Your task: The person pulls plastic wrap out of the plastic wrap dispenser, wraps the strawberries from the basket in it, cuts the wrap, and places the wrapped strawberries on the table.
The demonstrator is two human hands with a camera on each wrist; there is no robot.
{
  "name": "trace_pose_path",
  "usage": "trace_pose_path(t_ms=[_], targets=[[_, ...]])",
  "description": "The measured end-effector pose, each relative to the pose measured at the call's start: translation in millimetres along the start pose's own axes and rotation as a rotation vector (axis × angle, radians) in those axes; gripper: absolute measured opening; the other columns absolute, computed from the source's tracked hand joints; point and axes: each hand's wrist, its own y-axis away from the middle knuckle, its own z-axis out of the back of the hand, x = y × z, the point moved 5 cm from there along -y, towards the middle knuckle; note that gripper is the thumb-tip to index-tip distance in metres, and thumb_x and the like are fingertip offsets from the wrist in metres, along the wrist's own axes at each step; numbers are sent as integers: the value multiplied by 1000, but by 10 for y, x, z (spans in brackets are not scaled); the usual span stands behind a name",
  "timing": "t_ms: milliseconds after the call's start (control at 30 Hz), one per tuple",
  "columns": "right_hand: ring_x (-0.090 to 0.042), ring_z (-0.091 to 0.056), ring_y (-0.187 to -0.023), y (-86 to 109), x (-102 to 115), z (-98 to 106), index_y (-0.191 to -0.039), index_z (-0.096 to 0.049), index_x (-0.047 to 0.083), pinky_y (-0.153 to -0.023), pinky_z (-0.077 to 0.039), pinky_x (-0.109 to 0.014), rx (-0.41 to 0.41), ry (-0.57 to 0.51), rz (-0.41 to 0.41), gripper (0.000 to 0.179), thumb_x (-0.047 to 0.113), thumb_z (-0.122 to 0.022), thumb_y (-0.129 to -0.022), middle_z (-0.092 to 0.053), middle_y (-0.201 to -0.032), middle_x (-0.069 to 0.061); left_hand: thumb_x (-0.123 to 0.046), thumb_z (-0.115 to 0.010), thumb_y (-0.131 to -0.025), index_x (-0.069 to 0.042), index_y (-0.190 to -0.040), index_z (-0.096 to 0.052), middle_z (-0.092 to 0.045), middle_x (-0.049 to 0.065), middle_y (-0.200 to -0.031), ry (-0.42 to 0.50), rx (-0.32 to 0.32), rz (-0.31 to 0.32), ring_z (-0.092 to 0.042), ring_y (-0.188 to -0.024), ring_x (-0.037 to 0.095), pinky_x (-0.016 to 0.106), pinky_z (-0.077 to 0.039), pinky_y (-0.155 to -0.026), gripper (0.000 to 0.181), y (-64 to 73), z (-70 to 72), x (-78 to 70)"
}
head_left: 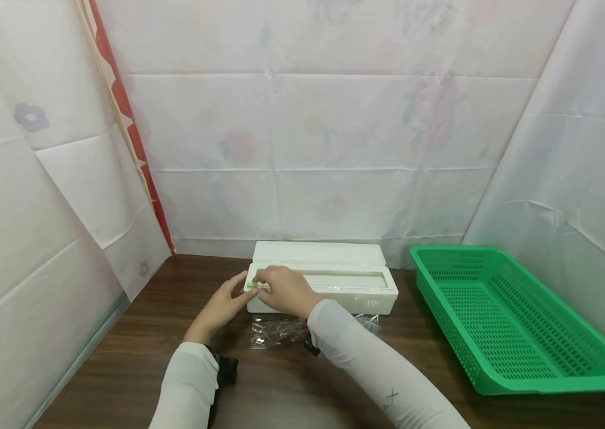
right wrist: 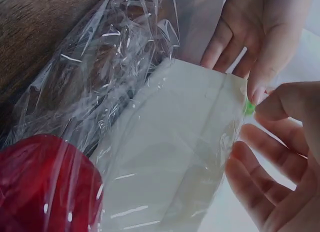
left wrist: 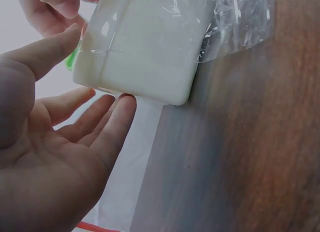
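A long white cling film dispenser (head_left: 374, 302) stands on the table with its lid (head_left: 318, 253) raised at the back. Clear cling film (head_left: 276, 333) runs over its front wall and lies crumpled before it. At the box's left end sits a small green slide cutter (right wrist: 249, 108), mostly covered by fingers. My right hand (head_left: 292, 292) reaches across and pinches the cutter between thumb and forefinger, its other fingers curled by the box. My left hand (head_left: 224, 304) touches the left end with extended fingertips, its thumb close to the cutter.
To the right, a green plastic basket (head_left: 543, 384) stands on the dark wooden table (head_left: 120, 369). A red rounded object (right wrist: 47, 187) shows beneath clear film near the right wrist. White sheets (head_left: 334, 119) hang behind and at both sides.
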Motion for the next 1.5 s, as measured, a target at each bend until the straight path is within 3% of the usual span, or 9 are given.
trace_pose_path(t_ms=[67, 167, 367, 567, 900, 1067, 1300, 1500], targets=[[-13, -67, -95, -6, -37, 20, -122, -70, 11, -74, -54, -21, 4, -56, -18, 27, 10, -62, -96, -71, -110, -2, -45, -61, -100, -4, -158, -24, -22, 24, -161, -3, -4, -3, -31, -142, 46, 64, -33, -107, 80, 7, 13, -13], [-12, -66, -90, -8, -96, 75, -125, -67, 5, -74, -52, -21, 6, -163, -45, 31, 1, -56, -97, -71, -110, -7, -40, -60, -101, -3, -157, -27, -27, 24, -159, 11, -14, -14, -32, -142, 45, 63, -33, -108, 75, 21, 41, -37], [-14, -66, -90, 53, -240, 297, -126, -66, 5, -76, -53, -26, -75, -365, -91, 29, 6, -53, -100, -71, -110, -10, -34, -60, -102, -7, -154, -37, -35, 25, -151, 10, -100, -73, -38, -138, 44, 63, -35, -106, 63, 36, 114, -111], [-18, -67, -100, 167, -410, 511, -124, -67, 6, -88, -53, -33, -169, -415, -98, 27, 8, -54, -100, -71, -111, -7, -24, -64, -100, -9, -144, -53, -45, 19, -143, 11, -219, -166, -49, -130, 37, 54, -44, -102, 47, 10, 160, -236], [-14, -66, -101, 540, -700, 721, -120, -70, 10, -86, -54, -35, -247, -428, -121, 23, 9, -57, -100, -71, -112, -2, -17, -66, -99, -10, -129, -65, -60, 7, -124, -10, -370, -387, -61, -111, 21, 37, -52, -91, 31, 112, 222, -535], [-16, -66, -102, 718, -772, 743, -119, -70, 10, -87, -54, -40, -269, -405, -104, 22, 10, -58, -100, -71, -111, -3, -17, -67, -98, -10, -124, -69, -66, 2, -116, 6, -326, -478, -64, -100, 16, 27, -53, -82, 26, 150, 145, -692], [-16, -65, -102, 889, -770, 717, -118, -70, 7, -89, -54, -42, -235, -381, -59, 21, 9, -60, -99, -70, -112, -2, -17, -69, -97, -14, -117, -71, -71, -4, -111, 29, -188, -503, -64, -102, 12, 42, -53, -89, 20, 141, -126, -867], [-13, -66, -96, 1020, -743, 683, -112, -71, 9, -86, -55, -39, -218, -308, 40, 16, 8, -64, -97, -71, -109, -2, -13, -70, -96, -17, -117, -72, -72, -7, -103, -90, -34, -524, -67, -96, 10, 39, -55, -87, 21, 167, -326, -998]])
